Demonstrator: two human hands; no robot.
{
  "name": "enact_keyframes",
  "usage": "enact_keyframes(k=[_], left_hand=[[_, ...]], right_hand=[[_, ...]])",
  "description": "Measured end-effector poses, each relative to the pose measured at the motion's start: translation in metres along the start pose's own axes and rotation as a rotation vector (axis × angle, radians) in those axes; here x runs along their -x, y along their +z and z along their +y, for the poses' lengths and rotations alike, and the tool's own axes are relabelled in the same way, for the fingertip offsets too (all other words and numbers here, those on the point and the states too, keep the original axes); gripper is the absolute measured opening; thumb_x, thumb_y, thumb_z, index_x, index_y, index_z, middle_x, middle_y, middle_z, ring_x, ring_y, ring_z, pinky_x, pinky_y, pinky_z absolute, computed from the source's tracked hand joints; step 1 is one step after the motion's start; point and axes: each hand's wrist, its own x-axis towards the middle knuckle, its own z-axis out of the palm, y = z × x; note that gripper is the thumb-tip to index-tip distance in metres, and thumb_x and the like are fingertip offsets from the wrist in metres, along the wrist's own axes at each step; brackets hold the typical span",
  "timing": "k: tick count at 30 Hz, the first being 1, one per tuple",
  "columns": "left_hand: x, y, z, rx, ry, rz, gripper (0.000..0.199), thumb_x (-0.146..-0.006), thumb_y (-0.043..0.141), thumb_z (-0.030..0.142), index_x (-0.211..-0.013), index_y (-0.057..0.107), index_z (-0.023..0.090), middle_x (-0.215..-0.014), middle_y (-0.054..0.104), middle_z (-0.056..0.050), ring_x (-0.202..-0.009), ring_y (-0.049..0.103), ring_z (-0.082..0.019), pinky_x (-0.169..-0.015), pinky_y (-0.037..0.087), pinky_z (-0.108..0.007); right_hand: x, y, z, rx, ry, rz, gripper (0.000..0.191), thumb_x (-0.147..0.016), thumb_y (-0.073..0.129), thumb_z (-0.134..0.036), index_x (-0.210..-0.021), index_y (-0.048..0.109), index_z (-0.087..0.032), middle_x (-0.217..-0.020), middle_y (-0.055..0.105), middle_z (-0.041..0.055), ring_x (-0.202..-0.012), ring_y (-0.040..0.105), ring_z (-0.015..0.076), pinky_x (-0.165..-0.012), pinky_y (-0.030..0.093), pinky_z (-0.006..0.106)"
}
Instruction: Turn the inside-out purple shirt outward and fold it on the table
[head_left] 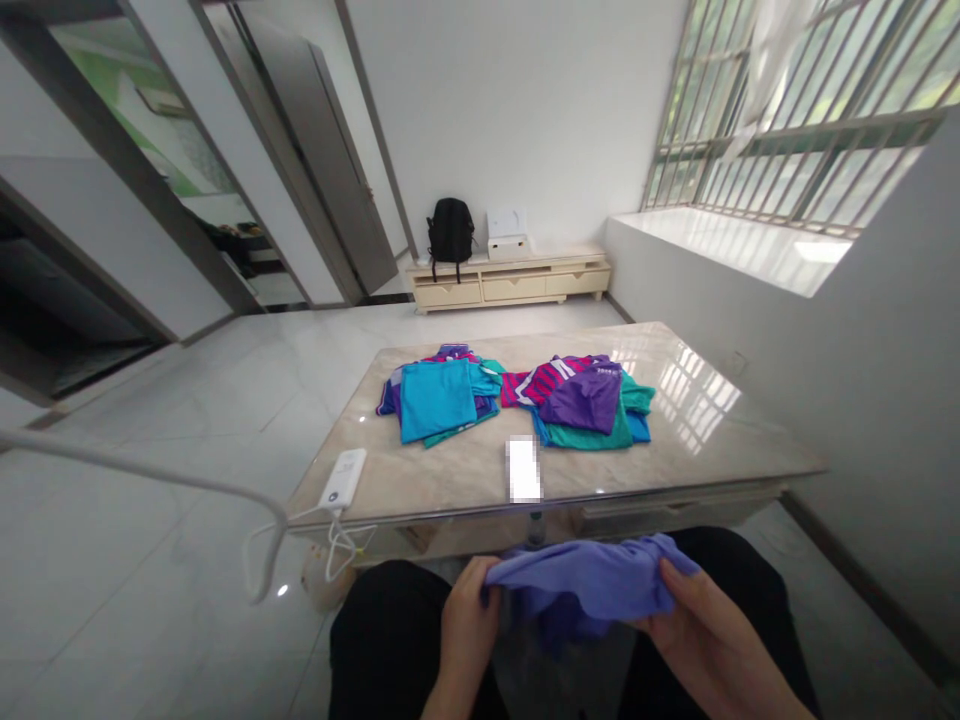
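Note:
A light purple cloth is stretched between my two hands above my lap, its lower part hanging in darker folds. My left hand pinches its left end. The right end is gripped by my right hand, thumb on top. Beyond the cloth, on the marble-topped table, lie two piles of clothes. The left pile has a turquoise folded piece on top. In the right pile, a purple piece rests over green, blue and red-striped ones.
Near the table's front edge lie a white power bank with a cable and a blurred white rectangle. A pale curved bar crosses the lower left. Farther back, a low cabinet bears a black backpack and a white box.

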Motion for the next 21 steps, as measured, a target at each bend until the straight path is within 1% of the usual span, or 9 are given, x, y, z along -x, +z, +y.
enact_keyframes(k=[4, 6, 8, 10, 12, 14, 16, 19, 21], left_hand=[[-0.006, -0.022, -0.017, -0.104, -0.008, 0.037, 0.021, -0.089, 0.051, 0.026, -0.089, 0.072, 0.023, -0.096, 0.075, -0.007, -0.093, 0.072, -0.026, -0.081, 0.055, -0.034], [-0.009, -0.034, -0.023, -0.169, -0.012, 0.078, 0.021, -0.087, 0.051, 0.025, -0.088, 0.072, 0.023, -0.097, 0.075, -0.006, -0.095, 0.071, -0.025, -0.083, 0.055, -0.033], [-0.012, -0.046, -0.027, -0.227, -0.043, 0.125, 0.024, -0.082, 0.049, 0.020, -0.089, 0.072, 0.023, -0.099, 0.075, -0.005, -0.097, 0.071, -0.025, -0.087, 0.054, -0.034], [-0.014, -0.056, -0.029, -0.254, -0.064, 0.150, 0.028, -0.079, 0.048, 0.019, -0.091, 0.072, 0.023, -0.103, 0.076, -0.005, -0.100, 0.071, -0.026, -0.090, 0.054, -0.036], [-0.015, -0.066, -0.027, -0.263, -0.058, 0.159, 0.031, -0.080, 0.047, 0.020, -0.096, 0.073, 0.023, -0.109, 0.076, -0.006, -0.106, 0.070, -0.027, -0.095, 0.054, -0.038], [-0.015, -0.079, -0.024, -0.285, -0.050, 0.165, 0.034, -0.082, 0.046, 0.022, -0.102, 0.073, 0.024, -0.116, 0.075, -0.005, -0.112, 0.069, -0.027, -0.100, 0.052, -0.040], [-0.016, -0.096, -0.019, -0.310, -0.060, 0.150, 0.035, -0.082, 0.047, 0.023, -0.104, 0.074, 0.025, -0.117, 0.074, -0.005, -0.112, 0.069, -0.027, -0.102, 0.052, -0.041], [-0.016, -0.126, -0.013, -0.234, -0.112, 0.111, 0.037, -0.073, 0.056, 0.025, -0.104, 0.076, 0.022, -0.116, 0.074, -0.006, -0.094, 0.072, -0.025, -0.091, 0.057, -0.039], [-0.015, -0.138, -0.009, -0.056, -0.198, 0.058, 0.043, -0.070, 0.061, 0.027, -0.109, 0.075, 0.020, -0.118, 0.074, -0.006, -0.081, 0.072, -0.022, -0.077, 0.058, -0.034]], right_hand=[[0.000, -0.009, -0.014, -0.015, -0.062, 0.043, 0.029, -0.083, 0.078, -0.050, -0.100, 0.079, -0.026, -0.105, 0.079, 0.0079, -0.094, 0.075, 0.0268, -0.088, 0.060, 0.044], [0.001, -0.014, -0.024, 0.004, -0.070, 0.045, 0.029, -0.083, 0.078, -0.049, -0.099, 0.079, -0.025, -0.104, 0.079, 0.0089, -0.093, 0.075, 0.0264, -0.089, 0.060, 0.043], [0.002, -0.019, -0.034, 0.013, -0.086, 0.080, 0.026, -0.082, 0.080, -0.047, -0.096, 0.080, -0.025, -0.100, 0.079, 0.0076, -0.091, 0.075, 0.0242, -0.088, 0.061, 0.039], [0.002, -0.025, -0.043, 0.012, -0.119, 0.142, 0.022, -0.081, 0.082, -0.044, -0.093, 0.080, -0.025, -0.096, 0.080, 0.0053, -0.089, 0.074, 0.0212, -0.085, 0.061, 0.033], [-0.001, -0.034, -0.052, 0.026, -0.157, 0.189, 0.021, -0.080, 0.083, -0.042, -0.092, 0.080, -0.025, -0.094, 0.080, 0.0047, -0.086, 0.074, 0.0196, -0.082, 0.062, 0.030], [-0.005, -0.043, -0.060, 0.059, -0.184, 0.224, 0.022, -0.079, 0.084, -0.043, -0.092, 0.081, -0.024, -0.095, 0.080, 0.0056, -0.085, 0.074, 0.0202, -0.081, 0.063, 0.030], [-0.009, -0.055, -0.069, 0.119, -0.187, 0.267, 0.025, -0.078, 0.085, -0.044, -0.089, 0.081, -0.023, -0.096, 0.080, 0.0067, -0.086, 0.075, 0.0212, -0.083, 0.064, 0.032], [-0.010, -0.080, -0.082, 0.279, -0.128, 0.375, 0.031, -0.072, 0.089, -0.044, -0.088, 0.083, -0.018, -0.097, 0.080, 0.0093, -0.089, 0.074, 0.0231, -0.083, 0.065, 0.030], [-0.009, -0.100, -0.087, 0.384, -0.057, 0.439, 0.035, -0.067, 0.093, -0.041, -0.090, 0.083, -0.016, -0.099, 0.080, 0.0108, -0.091, 0.075, 0.0245, -0.080, 0.065, 0.028]])
